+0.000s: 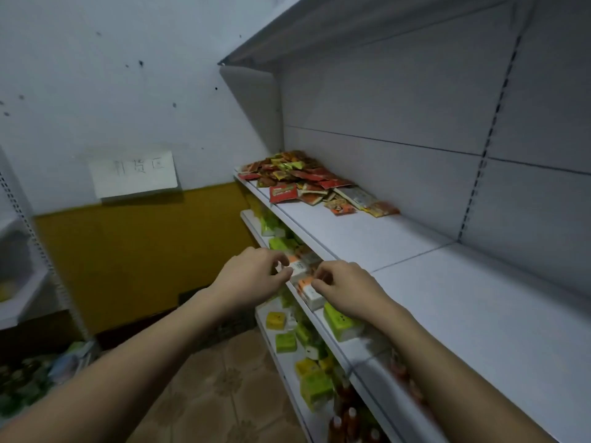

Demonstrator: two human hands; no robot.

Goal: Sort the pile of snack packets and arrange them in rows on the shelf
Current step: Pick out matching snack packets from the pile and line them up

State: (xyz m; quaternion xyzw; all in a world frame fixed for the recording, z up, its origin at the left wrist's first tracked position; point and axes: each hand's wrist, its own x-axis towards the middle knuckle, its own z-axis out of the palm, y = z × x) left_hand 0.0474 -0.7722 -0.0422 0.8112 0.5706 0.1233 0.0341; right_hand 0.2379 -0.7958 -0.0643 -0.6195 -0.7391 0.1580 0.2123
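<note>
The white shelf (447, 282) lies bare from its near end up to the pile of snack packets (307, 180) heaped at its far end — open room above it under the upper shelf (319, 30), while boxes (339, 321) crowd the lower tier below.

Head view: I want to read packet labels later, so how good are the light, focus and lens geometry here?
Head view: dim, flat, bluish light, no hard glare; the pile of snack packets shows colours but no readable print; both the left hand and right hand are soft; wide-angle bending curves the shelf edges; lower-shelf goods are smeared.
</note>
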